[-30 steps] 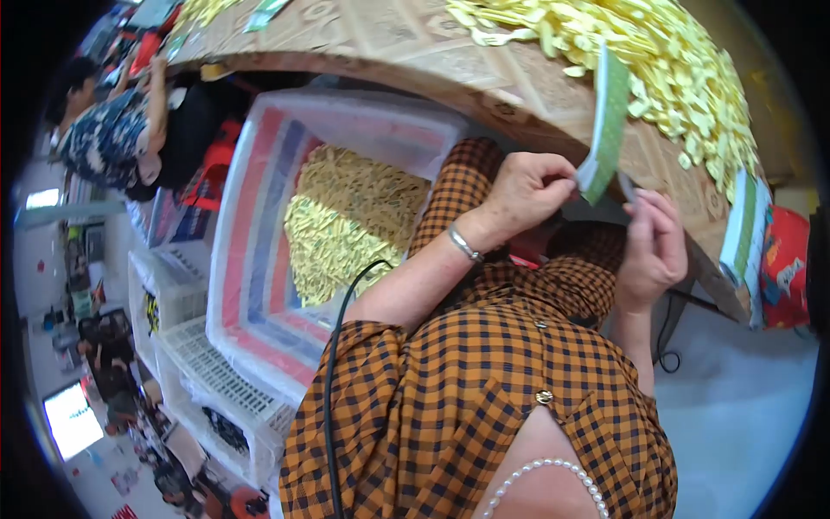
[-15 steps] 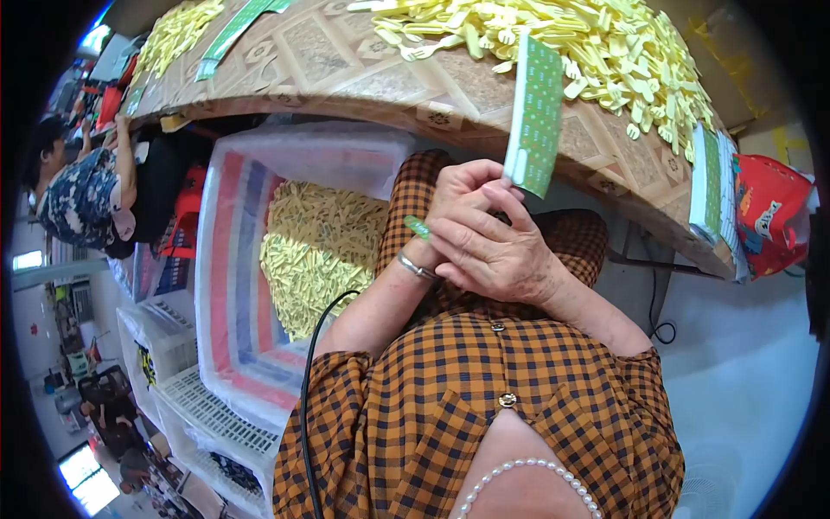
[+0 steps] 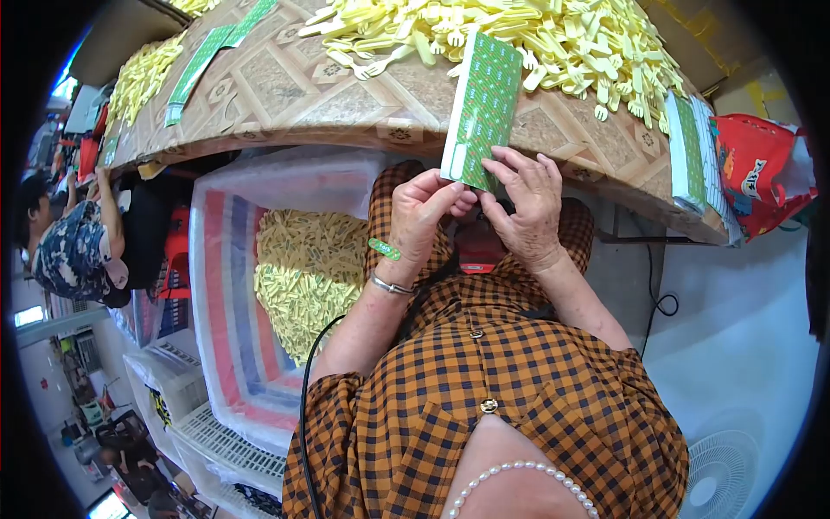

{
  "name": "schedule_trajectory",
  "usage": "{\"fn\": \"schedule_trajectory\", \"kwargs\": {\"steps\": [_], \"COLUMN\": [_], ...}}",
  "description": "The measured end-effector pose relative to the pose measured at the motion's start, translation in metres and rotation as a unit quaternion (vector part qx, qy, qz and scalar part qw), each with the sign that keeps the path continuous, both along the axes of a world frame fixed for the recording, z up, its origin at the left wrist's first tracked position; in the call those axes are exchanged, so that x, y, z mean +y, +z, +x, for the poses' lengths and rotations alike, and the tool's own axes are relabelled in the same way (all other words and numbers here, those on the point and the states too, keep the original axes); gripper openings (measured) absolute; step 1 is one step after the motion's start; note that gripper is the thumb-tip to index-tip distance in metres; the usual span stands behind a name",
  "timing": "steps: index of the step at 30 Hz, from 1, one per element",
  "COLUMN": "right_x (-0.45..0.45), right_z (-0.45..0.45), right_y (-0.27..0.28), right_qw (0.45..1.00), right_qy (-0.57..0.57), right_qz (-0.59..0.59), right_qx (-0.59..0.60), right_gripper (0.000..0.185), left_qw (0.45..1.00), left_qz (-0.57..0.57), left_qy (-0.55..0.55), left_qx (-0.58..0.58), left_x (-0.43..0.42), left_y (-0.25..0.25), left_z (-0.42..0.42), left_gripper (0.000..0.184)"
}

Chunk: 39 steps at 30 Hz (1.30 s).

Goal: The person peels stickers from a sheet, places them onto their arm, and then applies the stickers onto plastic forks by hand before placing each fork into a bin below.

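In the head view, a green printed label sheet pad [image 3: 484, 112] with white edges stands out over the table's front edge. My left hand [image 3: 419, 212] is closed on its lower end, thumb near the bottom left corner. At the lower right corner, my right hand [image 3: 526, 203] has its thumb and index finger bent round the edge, the other fingers raised. A pale rounded patch shows at the pad's lower left. One small green oval label [image 3: 384, 249] is stuck near the base of my left thumb. Beyond the pad lies a heap of yellow plastic forks [image 3: 596, 52].
On the patterned table [image 3: 285, 104] are more green label sheets [image 3: 199, 73] and, at right, a stack [image 3: 687, 151] beside a red bag [image 3: 756, 169]. A lined crate [image 3: 233, 346] holds many forks at left. Another person [image 3: 78, 233] sits far left; a fan [image 3: 722, 467] stands lower right.
My hands have moved apart; my right hand has gone from over the left to the pad's right corner. The pad has shifted left and its printed face shows wider.
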State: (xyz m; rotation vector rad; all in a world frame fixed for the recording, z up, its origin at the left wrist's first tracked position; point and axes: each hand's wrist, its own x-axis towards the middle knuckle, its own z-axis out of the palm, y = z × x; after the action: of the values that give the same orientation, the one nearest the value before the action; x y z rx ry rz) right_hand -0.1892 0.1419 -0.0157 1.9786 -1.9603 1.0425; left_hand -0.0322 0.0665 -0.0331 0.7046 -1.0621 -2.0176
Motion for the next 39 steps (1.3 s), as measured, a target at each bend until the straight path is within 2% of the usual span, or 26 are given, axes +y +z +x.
{"fn": "schedule_trajectory", "kwargs": {"steps": [2, 7, 12, 15, 19, 25, 27, 31, 33, 38, 39], "right_x": [0.0, 0.005, 0.008, 0.006, 0.006, 0.009, 0.009, 0.009, 0.009, 0.011, 0.011], "right_z": [0.001, 0.0, -0.003, 0.0, -0.002, -0.001, -0.001, -0.001, -0.003, -0.001, -0.001], "right_y": [0.001, 0.009, 0.01, 0.015, 0.019, 0.019, 0.017, 0.013, 0.013, 0.012, 0.011], "right_qw": [1.0, 0.999, 0.995, 0.993, 0.992, 0.991, 0.993, 0.994, 0.993, 0.991, 0.986], "right_qy": [0.003, 0.021, 0.032, 0.027, 0.029, 0.029, 0.025, 0.014, 0.019, 0.018, 0.018], "right_qz": [0.001, 0.011, -0.024, -0.027, -0.017, -0.022, -0.04, -0.054, -0.049, -0.047, -0.038], "right_qx": [-0.01, -0.031, -0.094, -0.113, -0.122, -0.129, -0.108, -0.089, -0.106, -0.124, -0.159], "right_gripper": [0.044, 0.041, 0.023, 0.016, 0.015, 0.015, 0.014, 0.013, 0.013, 0.008, 0.007], "left_qw": [0.999, 0.999, 0.999, 0.993, 0.992, 0.977, 0.945, 0.936, 0.947, 0.951, 0.952], "left_qz": [-0.009, -0.014, -0.022, -0.098, -0.111, -0.195, -0.312, -0.331, -0.296, -0.293, -0.292], "left_qy": [-0.005, -0.003, -0.02, -0.052, -0.053, -0.041, -0.012, -0.012, -0.028, -0.024, -0.027], "left_qx": [-0.046, -0.044, -0.041, -0.032, -0.039, -0.073, -0.099, -0.116, -0.118, -0.099, -0.092], "left_x": [0.0, -0.003, -0.001, 0.0, 0.0, 0.002, 0.001, 0.0, 0.002, 0.0, 0.0], "left_y": [0.0, 0.0, 0.001, 0.001, 0.005, 0.004, 0.007, 0.006, 0.008, 0.008, 0.007], "left_z": [0.0, -0.001, -0.004, -0.005, -0.004, -0.01, -0.013, -0.013, -0.011, -0.011, -0.012], "left_gripper": [0.014, 0.014, 0.015, 0.014, 0.015, 0.014, 0.011, 0.009, 0.009, 0.009, 0.009]}}
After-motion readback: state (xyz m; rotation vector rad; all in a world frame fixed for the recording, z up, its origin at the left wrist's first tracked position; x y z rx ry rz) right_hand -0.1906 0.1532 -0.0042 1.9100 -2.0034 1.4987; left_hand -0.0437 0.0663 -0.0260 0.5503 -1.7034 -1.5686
